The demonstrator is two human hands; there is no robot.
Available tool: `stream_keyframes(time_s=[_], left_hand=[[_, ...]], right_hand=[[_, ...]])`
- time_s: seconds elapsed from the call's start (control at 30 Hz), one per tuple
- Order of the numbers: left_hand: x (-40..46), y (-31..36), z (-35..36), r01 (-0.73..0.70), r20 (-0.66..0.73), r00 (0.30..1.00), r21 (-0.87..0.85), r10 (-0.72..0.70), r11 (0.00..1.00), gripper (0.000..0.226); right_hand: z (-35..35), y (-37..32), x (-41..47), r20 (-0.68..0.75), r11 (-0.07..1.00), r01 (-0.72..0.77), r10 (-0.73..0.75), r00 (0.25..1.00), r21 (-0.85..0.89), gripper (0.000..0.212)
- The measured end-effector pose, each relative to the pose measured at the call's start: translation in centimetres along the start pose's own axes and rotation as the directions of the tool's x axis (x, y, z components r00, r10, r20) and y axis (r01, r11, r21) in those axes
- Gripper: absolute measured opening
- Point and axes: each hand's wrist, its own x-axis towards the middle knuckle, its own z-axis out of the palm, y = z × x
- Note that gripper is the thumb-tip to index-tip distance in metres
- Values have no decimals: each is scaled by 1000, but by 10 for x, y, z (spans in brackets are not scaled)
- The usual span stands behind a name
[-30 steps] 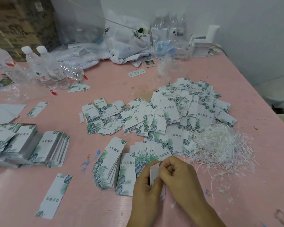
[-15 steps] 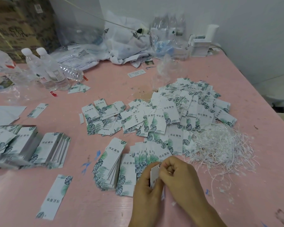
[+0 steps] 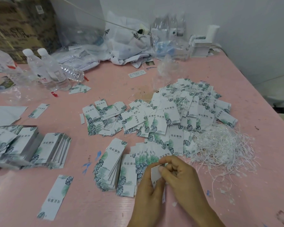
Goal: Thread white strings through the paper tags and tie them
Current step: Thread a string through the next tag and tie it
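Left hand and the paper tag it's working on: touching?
Touching. The head view shows the left hand with its fingers curled round the paper tag, whose white top edge sticks up above them; the right hand also pinches it.

**Printed characters on the tags, one word on a bag**

The paper tags carry four large dark Chinese characters, 纬宸服饰, beside a green leaf print. They read plainly on the loose tag (image 3: 176, 136) in the middle of the pink table (image 3: 261, 112), on the top tag of the near stack (image 3: 114, 149), and on the stack near the left edge (image 3: 50, 142). On the single tag (image 3: 55, 196) by the near edge the same characters stand upside down. A line of smaller print under the characters is too fine to read. The white plastic bag (image 3: 134, 41) at the far edge shows "MOTEL" in dark capitals. The cardboard box (image 3: 15, 30) at the far left corner bears large dark characters, unreadable.
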Motion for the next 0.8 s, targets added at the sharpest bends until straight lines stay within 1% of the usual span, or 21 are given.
stream_keyframes(time_s=[0.07, 0.17, 0.23, 0.3, 0.4, 0.47, 0.57, 0.67, 0.7, 0.77, 0.8], left_hand=[[-1, 4, -1, -12, 32, 999, 45, 11, 999, 34], [-3, 9, -2, -1, 50, 999, 77, -3, 997, 34], [-5, 8, -3, 19, 50, 998, 83, -23, 996, 30], [-8, 8, -4, 63, 41, 997, 49, -65, 997, 25], [-9, 7, -4, 111, 4, 994, -11, -111, 994, 47], [-7, 7, -4, 120, -26, 992, -25, -121, 992, 50], [-3, 10, -6, 133, -60, 989, -39, -135, 990, 47], [-1, 18, -8, 125, -57, 990, -110, -132, 986, 49], [-1, 19, -9, 112, -54, 992, -104, -118, 988, 48], [0, 23, -10, 114, -22, 993, -86, -116, 990, 41], [0, 24, -11, 143, 6, 990, -123, -143, 982, 37]], right_hand=[[-1, 3, 0, -1, 1000, 0, 0, 1000, 17, 24], [-4, 7, 1, 25, 1000, -10, 9, 1000, 29, 23], [-7, 9, 3, 57, 998, -18, 15, 998, 61, 19], [-12, 10, 5, 98, 996, -22, 13, 995, 87, 13], [-20, 11, 8, 137, 995, -22, 9, 991, 93, 6], [-25, 11, 10, 167, 995, -11, -5, 986, 100, 10], [-33, 10, 12, 201, 996, 17, -34, 979, 85, 20], [-39, 7, 13, 221, 997, 32, -46, 974, 65, 19], [-40, 6, 13, 229, 997, 32, -46, 972, 66, 18], [-41, 4, 14, 247, 997, 25, -43, 968, 75, 16], [-42, 3, 15, 256, 996, 20, -40, 966, 82, 14]])
